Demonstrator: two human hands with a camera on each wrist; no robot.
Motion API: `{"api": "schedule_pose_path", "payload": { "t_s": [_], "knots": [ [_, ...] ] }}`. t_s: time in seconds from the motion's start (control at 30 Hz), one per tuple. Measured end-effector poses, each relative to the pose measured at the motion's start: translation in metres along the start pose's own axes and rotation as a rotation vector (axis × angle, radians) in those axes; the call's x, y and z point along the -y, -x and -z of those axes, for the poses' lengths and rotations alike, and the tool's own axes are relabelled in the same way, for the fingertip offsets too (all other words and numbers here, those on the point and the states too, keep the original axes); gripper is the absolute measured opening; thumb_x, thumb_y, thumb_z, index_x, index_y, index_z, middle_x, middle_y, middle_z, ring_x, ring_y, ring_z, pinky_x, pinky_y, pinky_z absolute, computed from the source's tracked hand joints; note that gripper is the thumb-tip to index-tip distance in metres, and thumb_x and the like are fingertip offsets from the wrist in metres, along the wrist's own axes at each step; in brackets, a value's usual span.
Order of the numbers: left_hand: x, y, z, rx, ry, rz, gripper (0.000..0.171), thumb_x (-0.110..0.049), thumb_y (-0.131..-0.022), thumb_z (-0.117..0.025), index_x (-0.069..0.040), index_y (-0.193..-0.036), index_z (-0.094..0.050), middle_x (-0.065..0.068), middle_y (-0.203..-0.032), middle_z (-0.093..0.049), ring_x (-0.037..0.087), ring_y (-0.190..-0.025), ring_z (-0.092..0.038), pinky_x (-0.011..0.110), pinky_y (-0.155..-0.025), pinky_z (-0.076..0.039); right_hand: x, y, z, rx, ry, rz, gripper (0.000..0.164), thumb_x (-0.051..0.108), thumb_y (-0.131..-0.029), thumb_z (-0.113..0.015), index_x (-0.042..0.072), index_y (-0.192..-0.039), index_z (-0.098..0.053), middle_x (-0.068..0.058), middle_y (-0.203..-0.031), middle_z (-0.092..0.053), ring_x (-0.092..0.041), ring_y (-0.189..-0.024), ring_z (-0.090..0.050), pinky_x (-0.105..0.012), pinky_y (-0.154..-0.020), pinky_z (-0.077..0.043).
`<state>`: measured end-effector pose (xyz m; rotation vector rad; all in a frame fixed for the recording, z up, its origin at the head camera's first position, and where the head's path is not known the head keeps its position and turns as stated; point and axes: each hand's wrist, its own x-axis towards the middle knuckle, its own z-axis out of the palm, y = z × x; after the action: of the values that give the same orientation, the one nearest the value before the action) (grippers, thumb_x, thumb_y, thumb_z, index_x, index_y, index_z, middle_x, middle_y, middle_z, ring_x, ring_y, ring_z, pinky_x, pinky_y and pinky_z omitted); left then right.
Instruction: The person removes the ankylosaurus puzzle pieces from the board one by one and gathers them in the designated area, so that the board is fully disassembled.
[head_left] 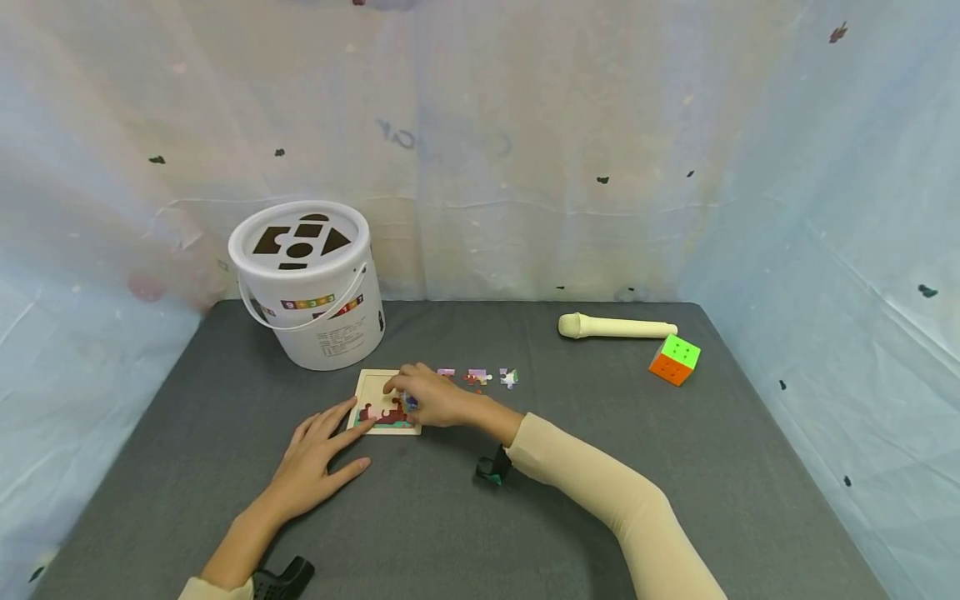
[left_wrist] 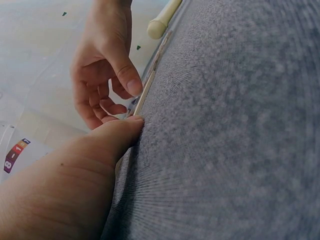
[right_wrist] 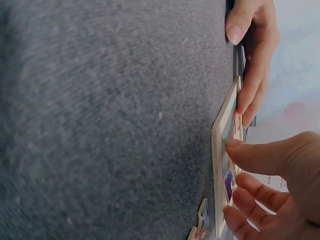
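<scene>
A shallow wooden puzzle tray (head_left: 362, 385) lies on the dark cloth, its lower part filled with dark red and green puzzle pieces. My left hand (head_left: 311, 471) has its fingers outstretched; the fingertips rest on the tray's left and lower edge, the thumb on the cloth. Over the tray's right side, my right hand (head_left: 435, 398) bends its thumb and fingers around a blue-purple puzzle piece (right_wrist: 228, 184), low at the tray surface. The fingers partly hide this piece. Several loose puzzle pieces, such as a white-green one (head_left: 509, 378), lie right of the tray.
Behind the tray, at the left, stands a white bucket (head_left: 330, 333) with shape holes in its lid. A cream microphone-shaped object (head_left: 618, 327) and a green-orange puzzle cube (head_left: 674, 360) lie at the back right. Pale sheeting hangs behind the table and along its sides.
</scene>
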<state>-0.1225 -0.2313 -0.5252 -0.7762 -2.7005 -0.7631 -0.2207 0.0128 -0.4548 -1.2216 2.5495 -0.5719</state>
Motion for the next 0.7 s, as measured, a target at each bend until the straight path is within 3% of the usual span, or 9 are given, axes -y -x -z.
{"api": "schedule_pose_path", "payload": {
  "t_s": [0.7],
  "knots": [
    [0.0003, -0.0002, -0.0002, 0.005, 0.001, 0.004, 0.057, -0.041, -0.09, -0.073, -0.025, -0.143, -0.058, 0.015, -0.157, -0.036, 0.038, -0.138, -0.035, 0.065, -0.106, -0.02, -0.0013, -0.0028, -0.0011, 0.002, 0.073, 0.007, 0.048, 0.009, -0.087, -0.078, 0.011, -0.133, -0.064, -0.005, -0.124, -0.053, -0.012, -0.099, -0.049, -0.018, -0.076, -0.042]
  ]
}}
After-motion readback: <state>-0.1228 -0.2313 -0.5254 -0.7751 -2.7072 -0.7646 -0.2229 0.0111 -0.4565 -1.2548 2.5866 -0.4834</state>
